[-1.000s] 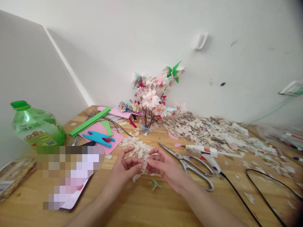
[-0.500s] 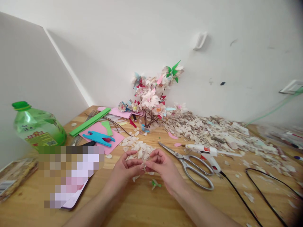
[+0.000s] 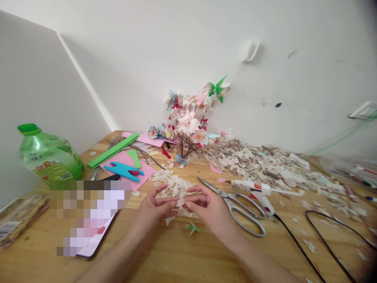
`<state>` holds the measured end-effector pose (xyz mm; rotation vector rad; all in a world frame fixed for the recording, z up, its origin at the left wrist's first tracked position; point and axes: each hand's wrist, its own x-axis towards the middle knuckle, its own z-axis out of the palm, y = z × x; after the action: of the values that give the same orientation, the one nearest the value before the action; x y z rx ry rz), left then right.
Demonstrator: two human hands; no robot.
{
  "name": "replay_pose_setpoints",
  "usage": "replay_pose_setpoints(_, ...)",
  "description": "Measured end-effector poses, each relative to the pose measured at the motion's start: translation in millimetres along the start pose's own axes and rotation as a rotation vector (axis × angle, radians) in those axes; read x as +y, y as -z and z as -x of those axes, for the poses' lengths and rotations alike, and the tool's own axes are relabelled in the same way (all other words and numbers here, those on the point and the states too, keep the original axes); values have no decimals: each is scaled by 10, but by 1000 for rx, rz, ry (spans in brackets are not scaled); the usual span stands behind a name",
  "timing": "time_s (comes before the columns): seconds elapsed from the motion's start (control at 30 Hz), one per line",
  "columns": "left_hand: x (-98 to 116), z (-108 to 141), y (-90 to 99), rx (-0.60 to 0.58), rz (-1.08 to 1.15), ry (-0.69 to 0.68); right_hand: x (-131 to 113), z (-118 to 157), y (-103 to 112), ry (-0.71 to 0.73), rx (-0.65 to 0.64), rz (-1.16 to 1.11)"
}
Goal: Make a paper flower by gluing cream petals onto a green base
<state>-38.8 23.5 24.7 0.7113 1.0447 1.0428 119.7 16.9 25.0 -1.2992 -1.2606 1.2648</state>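
Observation:
Between the fingertips of my left hand (image 3: 157, 204) and my right hand (image 3: 203, 202) is a small whitish petal (image 3: 180, 203), pinched from both sides. Both hands are closed, thumbs against fingers. Just beyond them lies a loose heap of pale petals (image 3: 176, 184), partly hidden by my fingers. Below my right hand, a little green-and-white piece (image 3: 193, 228) rests on the table (image 3: 165, 255). Silver scissors (image 3: 232, 206) lie to the right of my right hand, blades pointing away to the left.
Handmade flowers (image 3: 188, 124) stand against the wall. At right are a white glue gun (image 3: 250, 186) with a black cord and a broad pile of scraps (image 3: 259, 165). At left are coloured paper (image 3: 144, 175), a green bottle (image 3: 50, 157) and a partly blurred phone (image 3: 97, 236).
My hands have drawn slightly apart, and the petal between the fingertips shows more clearly. The view has shifted a little; the other things lie as before.

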Motion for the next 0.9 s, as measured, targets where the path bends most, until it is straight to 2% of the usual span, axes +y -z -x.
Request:
replay_pose_setpoints(0.3,-47,-17,8,-24,70,-51,-27,38,-28,12,36,17)
replay_pose_setpoints(0.53,-51,-34,14,-53,14,-33,9,41,-54,34,59,-40)
replay_pose_setpoints(0.67,-8,22,-2,-24,36,-3,22,29,-51,17,43,-127)
replay_pose_setpoints(0.9,-20,0,12,-53,82,-25,47,27,-80,-23,25,-290)
